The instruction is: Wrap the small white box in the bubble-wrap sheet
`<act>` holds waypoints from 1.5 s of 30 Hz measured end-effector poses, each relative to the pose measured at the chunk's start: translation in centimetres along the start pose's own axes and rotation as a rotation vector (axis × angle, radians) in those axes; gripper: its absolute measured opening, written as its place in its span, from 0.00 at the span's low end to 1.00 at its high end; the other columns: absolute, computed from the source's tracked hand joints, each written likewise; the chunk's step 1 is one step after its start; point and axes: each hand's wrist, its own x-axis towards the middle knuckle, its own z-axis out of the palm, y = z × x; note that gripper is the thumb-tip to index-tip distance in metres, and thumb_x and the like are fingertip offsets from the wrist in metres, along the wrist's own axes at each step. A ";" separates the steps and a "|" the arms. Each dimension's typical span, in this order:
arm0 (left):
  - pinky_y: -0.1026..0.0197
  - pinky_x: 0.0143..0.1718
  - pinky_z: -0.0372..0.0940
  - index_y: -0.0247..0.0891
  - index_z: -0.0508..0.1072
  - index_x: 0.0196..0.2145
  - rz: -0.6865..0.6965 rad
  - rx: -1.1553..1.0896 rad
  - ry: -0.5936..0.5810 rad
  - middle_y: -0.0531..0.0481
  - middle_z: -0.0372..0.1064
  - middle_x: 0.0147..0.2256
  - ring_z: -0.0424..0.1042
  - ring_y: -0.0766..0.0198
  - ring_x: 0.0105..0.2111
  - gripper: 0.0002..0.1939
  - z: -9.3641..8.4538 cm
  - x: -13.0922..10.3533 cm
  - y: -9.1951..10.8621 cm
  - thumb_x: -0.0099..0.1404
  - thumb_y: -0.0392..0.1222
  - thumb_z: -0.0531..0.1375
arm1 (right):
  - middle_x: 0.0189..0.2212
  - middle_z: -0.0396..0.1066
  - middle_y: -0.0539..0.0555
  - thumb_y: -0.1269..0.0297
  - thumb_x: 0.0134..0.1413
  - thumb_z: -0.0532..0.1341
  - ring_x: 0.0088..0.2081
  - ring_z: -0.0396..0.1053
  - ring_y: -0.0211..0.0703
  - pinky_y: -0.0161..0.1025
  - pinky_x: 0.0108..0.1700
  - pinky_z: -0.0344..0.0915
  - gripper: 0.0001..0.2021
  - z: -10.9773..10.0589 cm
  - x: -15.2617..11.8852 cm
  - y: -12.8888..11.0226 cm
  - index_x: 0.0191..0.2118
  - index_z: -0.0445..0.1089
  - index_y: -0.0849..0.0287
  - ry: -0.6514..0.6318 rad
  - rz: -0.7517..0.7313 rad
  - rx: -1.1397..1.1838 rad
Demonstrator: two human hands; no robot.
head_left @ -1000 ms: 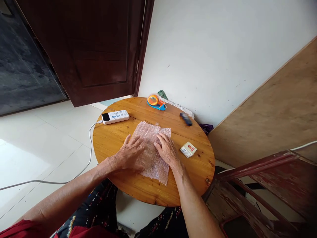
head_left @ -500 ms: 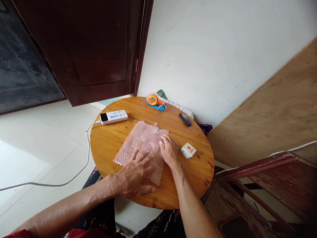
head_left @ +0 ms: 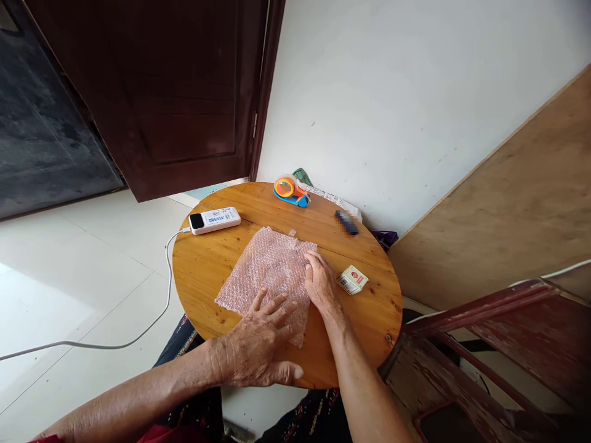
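Note:
A pinkish sheet of bubble wrap [head_left: 258, 264] lies flat on the round wooden table [head_left: 198, 271]. Over its near edge my left hand [head_left: 261, 338] is spread, palm down, fingertips on the plastic and thumb out to the right. My right hand [head_left: 321, 283] rests along the sheet's right edge, fingers stretched and slightly bent, fingertips touching it. A small bit of clear tape [head_left: 292, 233] shows at the sheet's far edge. Just right of my right hand is a small cream box with a red mark [head_left: 353, 280]. Neither hand grips anything.
An orange and blue tape dispenser [head_left: 290, 189] stands at the table's far side. At the left is a white power bank [head_left: 215, 220] with a cable [head_left: 168, 277] running off the table. A dark blurred object [head_left: 346, 222] lies far right. A worn wooden chair [head_left: 489, 314] stands at the right.
My left hand has moved a little toward me and now lies stiller and flatter over the near part of the bubble wrap. My right hand stays at the right edge.

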 end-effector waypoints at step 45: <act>0.26 0.66 0.29 0.41 0.60 0.64 0.061 0.022 0.066 0.40 0.49 0.68 0.39 0.38 0.70 0.38 2.3 0.4 -0.4 0.65 0.68 0.52 | 0.44 0.76 0.56 0.63 0.46 0.64 0.48 0.72 0.54 0.52 0.53 0.67 0.20 -1.3 -1.9 -4.9 0.49 0.69 0.53 -0.217 0.077 0.412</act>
